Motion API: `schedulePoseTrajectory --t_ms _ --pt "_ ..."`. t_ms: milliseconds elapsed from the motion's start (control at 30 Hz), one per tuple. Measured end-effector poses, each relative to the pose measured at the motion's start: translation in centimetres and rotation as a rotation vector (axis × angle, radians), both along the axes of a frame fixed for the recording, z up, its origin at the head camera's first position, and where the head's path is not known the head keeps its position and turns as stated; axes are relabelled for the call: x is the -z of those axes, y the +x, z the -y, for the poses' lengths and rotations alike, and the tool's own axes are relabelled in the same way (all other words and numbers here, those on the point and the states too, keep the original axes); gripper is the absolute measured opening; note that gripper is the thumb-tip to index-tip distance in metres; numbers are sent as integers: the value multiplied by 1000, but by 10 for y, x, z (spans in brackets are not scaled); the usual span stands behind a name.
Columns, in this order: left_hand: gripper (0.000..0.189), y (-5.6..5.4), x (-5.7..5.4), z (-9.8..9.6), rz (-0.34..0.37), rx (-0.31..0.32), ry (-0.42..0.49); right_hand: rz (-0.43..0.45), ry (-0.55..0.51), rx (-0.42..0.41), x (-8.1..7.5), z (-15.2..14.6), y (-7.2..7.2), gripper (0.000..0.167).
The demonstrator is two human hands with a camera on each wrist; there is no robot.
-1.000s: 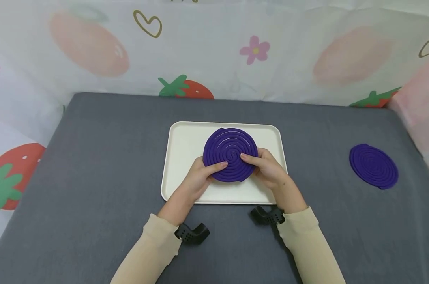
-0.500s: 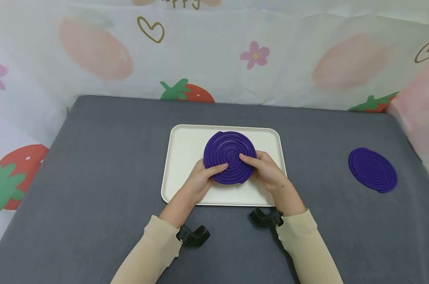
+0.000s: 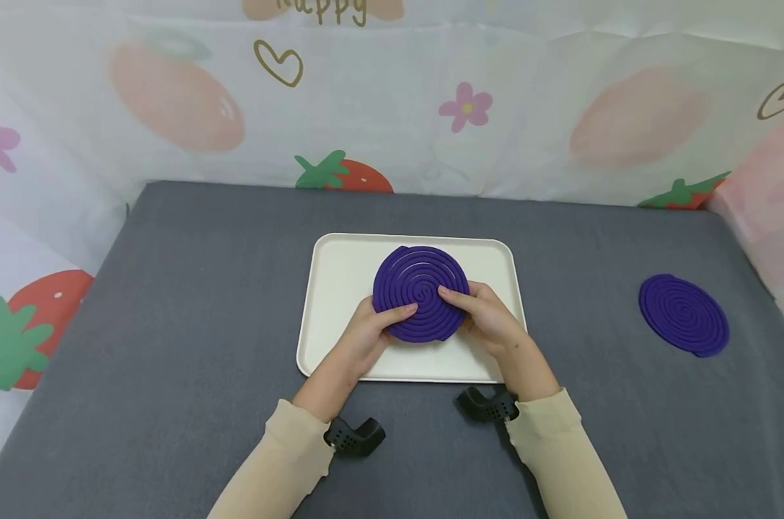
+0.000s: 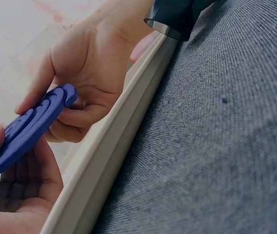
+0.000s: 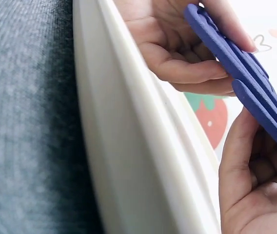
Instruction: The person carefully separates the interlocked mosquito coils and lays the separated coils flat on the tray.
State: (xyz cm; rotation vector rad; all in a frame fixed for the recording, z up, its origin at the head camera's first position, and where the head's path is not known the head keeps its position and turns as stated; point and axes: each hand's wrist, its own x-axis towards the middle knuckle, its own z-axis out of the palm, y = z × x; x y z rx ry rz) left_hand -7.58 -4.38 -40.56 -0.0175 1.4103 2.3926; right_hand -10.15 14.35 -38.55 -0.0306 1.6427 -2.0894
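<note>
A round purple spiral disc (image 3: 420,270), coiled from a thick clay-like rope, is held over the white tray (image 3: 340,277). My left hand (image 3: 366,330) grips its lower left edge, thumb flat on the top face. At the right edge my right hand (image 3: 495,321) pinches it the same way, thumb reaching toward the spiral's centre. In the left wrist view the disc (image 4: 33,126) appears edge-on and tilted, fingers beneath it and thumbs above. The right wrist view shows the rope's rounded end along the rim of the disc (image 5: 226,56).
A second purple spiral disc (image 3: 684,315) lies on the grey cloth-covered table (image 3: 190,324) at the right. Behind the table hangs a white curtain (image 3: 528,94) printed with strawberries and flowers. Black wrist cameras (image 3: 358,437) sit on both wrists, near the tray's front edge.
The whole head view has shifted slightly, with the scene sitting lower in the frame. Both hands keep the same hold on the disc over the tray.
</note>
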Motion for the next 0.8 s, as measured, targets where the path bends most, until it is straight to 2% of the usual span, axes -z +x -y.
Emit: schedulePoseTrajectory --t_ms 367,800 --pt "53 2 0 1 30 7 18 23 -21 -3 2 0 2 21" --pt "53 1 1 2 18 22 45 -9 -61 4 4 1 2 31"
